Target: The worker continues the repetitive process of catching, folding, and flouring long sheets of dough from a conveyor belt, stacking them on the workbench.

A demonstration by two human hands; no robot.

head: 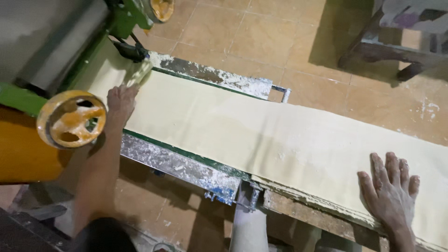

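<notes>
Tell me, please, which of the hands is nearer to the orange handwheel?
Left. The left hand lies on the dough sheet just beside the orange handwheel; the right hand presses the sheet far along it.

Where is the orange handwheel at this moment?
In the head view, the orange handwheel sits at the far left on the green machine, just left of the left hand, which rests on the dough sheet.

A long, pale cream dough sheet (261,135) lay flat and smooth along the table (186,165), running from the roller end at the far left to the right end and covering nearly the table's full width. Its surface was dusted with flour. Near the right end, its front edge showed several thin layers stacked along the table's front edge.
</notes>
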